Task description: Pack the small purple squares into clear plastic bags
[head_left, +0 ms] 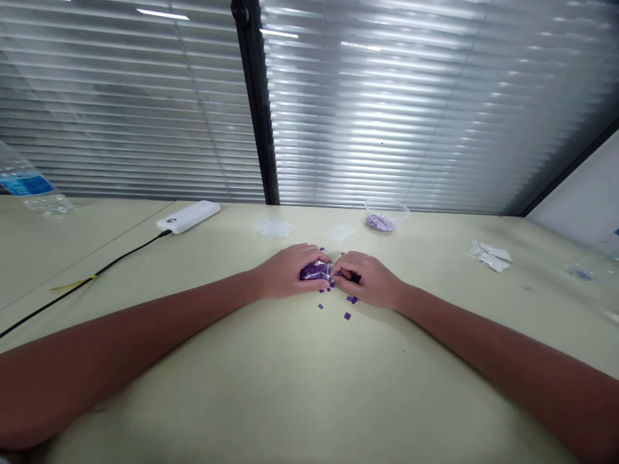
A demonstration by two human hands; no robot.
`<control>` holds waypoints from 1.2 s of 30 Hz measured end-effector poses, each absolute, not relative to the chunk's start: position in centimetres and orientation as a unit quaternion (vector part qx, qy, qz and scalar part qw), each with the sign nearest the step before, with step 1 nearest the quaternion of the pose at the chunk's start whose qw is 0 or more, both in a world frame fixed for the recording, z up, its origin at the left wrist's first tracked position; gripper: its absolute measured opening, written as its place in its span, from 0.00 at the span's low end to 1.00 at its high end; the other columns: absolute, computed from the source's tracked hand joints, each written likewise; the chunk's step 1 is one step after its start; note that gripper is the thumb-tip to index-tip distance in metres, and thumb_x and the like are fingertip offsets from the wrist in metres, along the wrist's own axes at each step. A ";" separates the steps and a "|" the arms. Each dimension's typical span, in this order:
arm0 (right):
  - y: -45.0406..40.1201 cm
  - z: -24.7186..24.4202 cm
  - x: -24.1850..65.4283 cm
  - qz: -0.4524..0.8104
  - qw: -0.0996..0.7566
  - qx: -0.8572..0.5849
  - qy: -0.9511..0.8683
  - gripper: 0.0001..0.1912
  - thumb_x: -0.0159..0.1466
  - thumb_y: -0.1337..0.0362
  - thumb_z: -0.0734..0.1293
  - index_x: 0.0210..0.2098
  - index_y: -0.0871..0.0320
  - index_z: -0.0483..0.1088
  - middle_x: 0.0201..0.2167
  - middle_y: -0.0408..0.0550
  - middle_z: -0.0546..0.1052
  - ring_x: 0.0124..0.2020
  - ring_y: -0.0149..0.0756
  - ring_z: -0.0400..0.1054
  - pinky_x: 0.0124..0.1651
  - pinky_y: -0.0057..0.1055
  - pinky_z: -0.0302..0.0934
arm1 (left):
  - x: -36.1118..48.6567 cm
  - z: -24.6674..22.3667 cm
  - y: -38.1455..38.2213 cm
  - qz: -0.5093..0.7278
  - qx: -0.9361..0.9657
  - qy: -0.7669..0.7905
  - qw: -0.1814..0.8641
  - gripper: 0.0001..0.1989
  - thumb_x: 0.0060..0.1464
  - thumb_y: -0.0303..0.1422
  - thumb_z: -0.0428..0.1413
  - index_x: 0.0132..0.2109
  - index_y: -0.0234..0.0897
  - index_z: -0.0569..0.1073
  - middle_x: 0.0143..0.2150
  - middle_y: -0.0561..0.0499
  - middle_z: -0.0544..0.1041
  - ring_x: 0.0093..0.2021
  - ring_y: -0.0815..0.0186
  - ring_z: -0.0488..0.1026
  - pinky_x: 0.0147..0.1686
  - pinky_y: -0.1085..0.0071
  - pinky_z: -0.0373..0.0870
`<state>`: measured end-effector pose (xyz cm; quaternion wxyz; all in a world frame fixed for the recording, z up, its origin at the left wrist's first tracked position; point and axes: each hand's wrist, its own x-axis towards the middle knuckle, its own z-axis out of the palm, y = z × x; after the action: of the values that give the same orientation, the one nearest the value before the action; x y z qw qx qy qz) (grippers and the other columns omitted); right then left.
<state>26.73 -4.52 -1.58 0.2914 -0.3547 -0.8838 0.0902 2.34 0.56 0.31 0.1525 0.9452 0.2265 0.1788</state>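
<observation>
Centrally on the smooth, pale table (290,386), a small clear plastic bag (315,271), shiny and creased, bulges with dark purple contents. The left hand (283,272) curls around it from its side, thumb along the near edge and fingers over the far edge, so the grip is closed to the bag's width. The right hand (371,278) has its fingers bent inward, the tips drawn together at the bag's right end; whether they pinch the film or a loose piece, I cannot tell. Flat, squarish purple pieces (347,316) lie scattered just beside and below both hands.

Beyond them, a round, see-through tub (402,211) contains paler lilac flakes (380,223), near two thin, filmy sheets of clear plastic (274,227). A crumpled white wrapper (489,255) lies to the right; to the left sits a glossy white, rounded-edged device (189,216) with a black cable (120,259).
</observation>
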 end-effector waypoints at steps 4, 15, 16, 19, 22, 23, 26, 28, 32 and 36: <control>-4.6 -1.5 26.7 0.090 0.292 -0.354 -0.884 0.03 0.67 0.68 0.67 0.37 0.56 0.73 0.28 0.42 0.72 0.32 0.33 0.64 0.38 0.29 0.56 | 2.3 0.3 0.6 0.181 0.946 0.223 0.148 0.23 0.63 0.51 0.57 0.56 0.42 0.73 0.45 0.48 0.77 0.46 0.57 0.72 0.45 0.64 0.65; -4.6 -1.6 26.8 0.090 0.280 -0.359 -0.886 0.03 0.67 0.68 0.67 0.37 0.56 0.73 0.25 0.41 0.69 0.31 0.33 0.64 0.37 0.30 0.56 | 2.3 0.2 0.6 0.185 0.946 0.222 0.147 0.23 0.63 0.51 0.57 0.56 0.42 0.73 0.45 0.47 0.77 0.46 0.56 0.72 0.44 0.64 0.66; -4.5 -1.6 26.9 0.089 0.278 -0.359 -0.886 0.03 0.67 0.68 0.67 0.38 0.56 0.73 0.25 0.41 0.69 0.31 0.33 0.64 0.37 0.30 0.56 | 2.3 0.2 0.6 0.187 0.946 0.221 0.146 0.23 0.63 0.51 0.57 0.56 0.42 0.73 0.45 0.47 0.77 0.46 0.56 0.72 0.45 0.64 0.66; -4.5 -1.6 26.9 0.087 0.280 -0.359 -0.886 0.03 0.67 0.68 0.67 0.38 0.56 0.73 0.25 0.41 0.69 0.31 0.33 0.64 0.37 0.30 0.56 | 2.3 0.1 0.6 0.186 0.946 0.222 0.146 0.22 0.63 0.51 0.57 0.56 0.42 0.73 0.45 0.47 0.77 0.46 0.57 0.72 0.45 0.64 0.66; -4.5 -1.6 26.8 0.088 0.284 -0.357 -0.886 0.03 0.67 0.68 0.67 0.37 0.56 0.73 0.25 0.40 0.69 0.31 0.33 0.64 0.37 0.30 0.57 | 2.3 0.1 0.7 0.182 0.945 0.226 0.148 0.23 0.62 0.52 0.57 0.56 0.43 0.73 0.45 0.48 0.77 0.47 0.57 0.72 0.45 0.64 0.66; -4.5 -1.6 26.8 0.089 0.285 -0.356 -0.886 0.03 0.67 0.68 0.67 0.37 0.56 0.73 0.25 0.40 0.69 0.31 0.33 0.64 0.38 0.30 0.57 | 2.2 0.1 0.7 0.181 0.945 0.227 0.149 0.23 0.62 0.52 0.57 0.56 0.43 0.73 0.45 0.48 0.77 0.47 0.57 0.72 0.45 0.64 0.65; -4.5 -1.6 26.8 0.090 0.284 -0.356 -0.886 0.02 0.67 0.68 0.67 0.38 0.56 0.73 0.25 0.40 0.68 0.31 0.33 0.64 0.38 0.30 0.56 | 2.2 0.1 0.6 0.182 0.946 0.225 0.149 0.23 0.62 0.52 0.57 0.56 0.42 0.73 0.45 0.48 0.77 0.46 0.57 0.72 0.45 0.64 0.65; -4.5 -1.6 26.8 0.087 0.284 -0.358 -0.885 0.02 0.67 0.68 0.67 0.38 0.56 0.73 0.25 0.40 0.68 0.31 0.32 0.63 0.38 0.30 0.56 | 2.2 0.2 0.6 0.182 0.945 0.225 0.149 0.23 0.62 0.52 0.57 0.56 0.42 0.73 0.45 0.48 0.77 0.46 0.57 0.72 0.45 0.64 0.66; -4.5 -1.6 26.8 0.087 0.283 -0.359 -0.885 0.03 0.68 0.68 0.67 0.36 0.56 0.72 0.24 0.39 0.67 0.31 0.32 0.63 0.38 0.29 0.56 | 2.3 0.4 0.5 0.185 0.945 0.224 0.149 0.23 0.62 0.52 0.58 0.55 0.42 0.73 0.45 0.48 0.77 0.46 0.57 0.72 0.45 0.64 0.66; -4.5 -1.7 26.8 0.090 0.283 -0.357 -0.885 0.03 0.68 0.67 0.67 0.37 0.55 0.73 0.24 0.40 0.67 0.31 0.33 0.64 0.38 0.30 0.56 | 2.3 0.5 0.4 0.181 0.945 0.226 0.151 0.22 0.62 0.52 0.58 0.55 0.43 0.73 0.45 0.48 0.77 0.46 0.57 0.72 0.45 0.64 0.66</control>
<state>26.80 -4.53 -1.65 0.2833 -0.3572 -0.8854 0.0904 2.29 0.39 0.51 0.1514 0.9452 0.2258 0.1808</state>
